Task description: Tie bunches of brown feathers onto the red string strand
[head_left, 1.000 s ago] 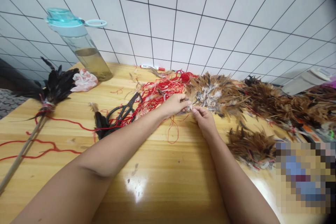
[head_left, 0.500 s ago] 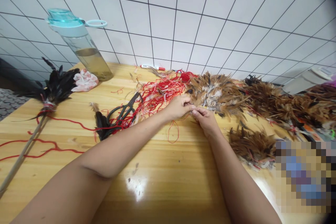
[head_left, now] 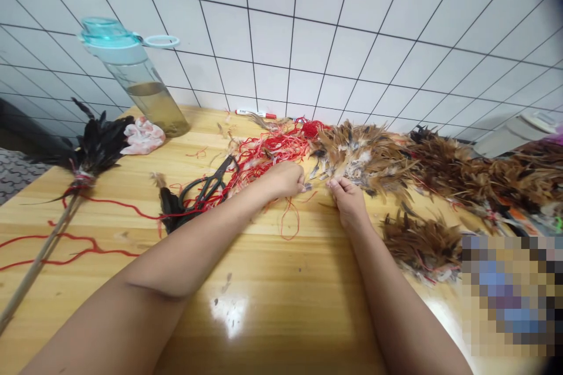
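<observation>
My left hand point(head_left: 288, 180) is closed beside the tangle of red string point(head_left: 281, 146). A small greyish bit shows at its fingertips, too small to name. Thumb and fingers of my right hand point(head_left: 349, 199) are pinched together at the near edge of a pile of brown feathers point(head_left: 373, 152); what they hold, if anything, I cannot make out. Between the hands is a narrow gap over loose pale feathers. A thin loop of red string point(head_left: 290, 225) lies on the table just below. Black scissors point(head_left: 206, 187) rest left of the string, beside a black feather tuft point(head_left: 169, 211).
A stick point(head_left: 39, 261) with black feathers point(head_left: 101, 140) bound to it lies at left. Behind it stand a water bottle point(head_left: 153, 105) and crumpled tissue point(head_left: 143, 136). A marker point(head_left: 255, 113) lies by the tiled wall. More brown feather bundles point(head_left: 422, 240) spread to the right.
My hands were together at the fingertips and have come apart. The left has moved slightly left and the right slightly right.
</observation>
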`<action>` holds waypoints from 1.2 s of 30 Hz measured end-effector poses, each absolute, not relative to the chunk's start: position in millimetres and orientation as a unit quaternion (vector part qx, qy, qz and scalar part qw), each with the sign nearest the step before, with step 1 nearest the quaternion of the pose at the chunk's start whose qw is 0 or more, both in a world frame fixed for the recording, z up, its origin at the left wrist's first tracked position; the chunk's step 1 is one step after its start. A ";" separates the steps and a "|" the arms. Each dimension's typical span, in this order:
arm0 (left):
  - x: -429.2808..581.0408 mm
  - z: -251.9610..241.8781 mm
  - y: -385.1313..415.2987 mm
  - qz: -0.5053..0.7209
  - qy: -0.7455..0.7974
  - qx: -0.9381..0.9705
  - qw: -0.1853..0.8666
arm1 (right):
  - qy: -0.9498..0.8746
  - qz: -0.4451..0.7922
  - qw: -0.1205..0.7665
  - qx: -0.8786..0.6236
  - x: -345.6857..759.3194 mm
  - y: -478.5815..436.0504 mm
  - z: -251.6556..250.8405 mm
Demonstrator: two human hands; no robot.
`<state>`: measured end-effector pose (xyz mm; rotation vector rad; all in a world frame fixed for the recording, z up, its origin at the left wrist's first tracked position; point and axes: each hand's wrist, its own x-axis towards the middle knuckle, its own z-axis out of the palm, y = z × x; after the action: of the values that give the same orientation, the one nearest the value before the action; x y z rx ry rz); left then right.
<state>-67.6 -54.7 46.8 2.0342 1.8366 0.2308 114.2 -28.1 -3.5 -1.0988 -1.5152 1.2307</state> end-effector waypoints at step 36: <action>-29.3 21.7 -56.8 0.510 0.504 0.456 0.528 | -0.636 0.424 0.441 -0.470 109.1 -32.2 -11.8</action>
<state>-29.3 -56.8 21.7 1.0885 1.2045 1.2186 109.1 -32.2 -11.8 -1.1668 -1.5794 1.0539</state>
